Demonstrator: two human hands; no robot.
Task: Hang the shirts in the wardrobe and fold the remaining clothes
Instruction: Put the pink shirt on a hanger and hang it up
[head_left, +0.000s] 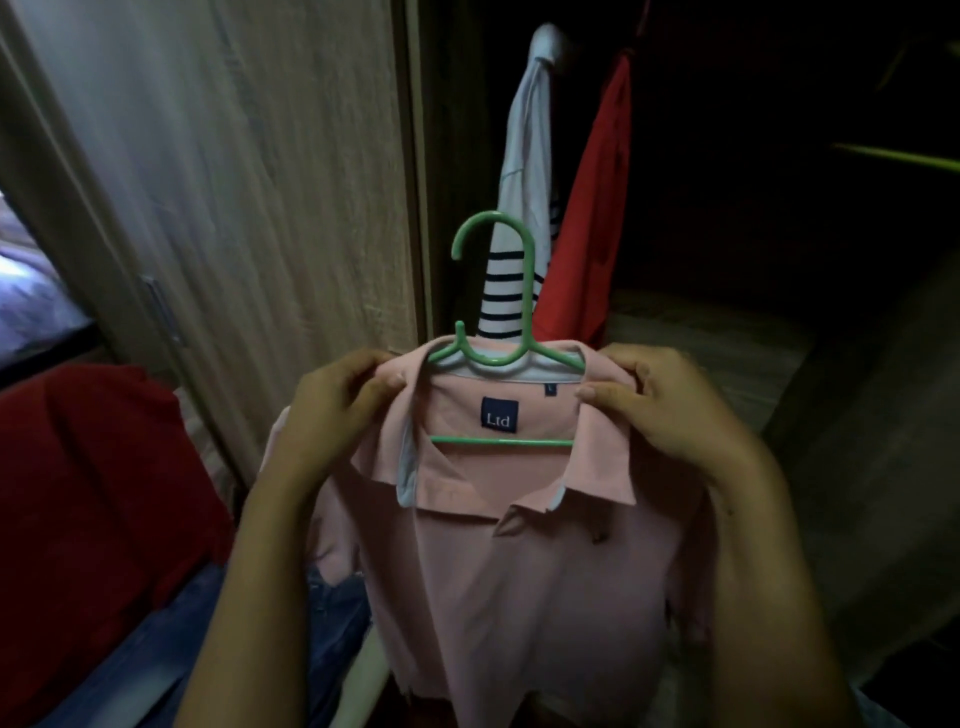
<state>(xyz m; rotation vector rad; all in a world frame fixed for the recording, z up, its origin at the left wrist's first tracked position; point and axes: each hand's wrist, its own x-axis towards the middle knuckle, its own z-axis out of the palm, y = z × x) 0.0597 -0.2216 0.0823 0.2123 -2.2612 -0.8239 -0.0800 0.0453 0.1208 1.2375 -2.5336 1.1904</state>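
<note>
- Wardrobe (727, 182) open at 12 o'clock, with striped shirt (506, 291) and red shirt (592, 218) hung.
- Pink shirt (519, 571) at centre; I'm seating its collar.
- Left hand (337, 395) pinches the collar at 9 o'clock, right hand (670, 400) at 3.
- Green hanger (529, 301) has its hook free. Next, probably: grab the hook and lift it inside.

Home bedroom — open wooden wardrobe (291, 182), hung shirts (587, 218), bed (36, 306) beside.
</note>
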